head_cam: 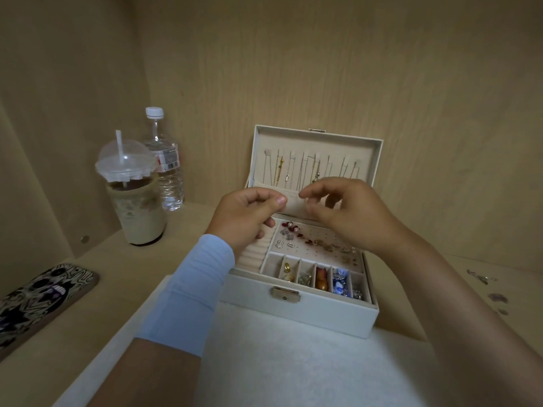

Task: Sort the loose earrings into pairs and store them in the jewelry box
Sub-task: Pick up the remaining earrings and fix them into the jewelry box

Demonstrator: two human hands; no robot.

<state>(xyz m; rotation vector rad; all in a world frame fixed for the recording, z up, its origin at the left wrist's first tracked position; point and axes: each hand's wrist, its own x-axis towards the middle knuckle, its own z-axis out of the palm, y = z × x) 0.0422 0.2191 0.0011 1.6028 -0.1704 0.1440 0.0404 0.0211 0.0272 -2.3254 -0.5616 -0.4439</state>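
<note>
The white jewelry box (323, 315) stands open on a white mat. Its perforated panel (305, 252) carries several stud earrings, red, pearl and crystal. The front compartments (318, 277) hold gold, amber and blue pieces. My left hand (249, 215) hovers over the box's left side, with thumb pressed onto curled fingers in a pinch. My right hand (343, 212) is level with it, thumb and forefinger pinched toward the left hand. What each pinches is too small to make out. A few loose earrings (482, 279) lie on the shelf at the right.
Necklaces hang inside the raised lid (317, 142). An iced coffee cup (135, 201) and a water bottle (166, 160) stand at the back left. A phone in a patterned case (44, 295) lies at the left edge. Wooden walls close in behind and beside.
</note>
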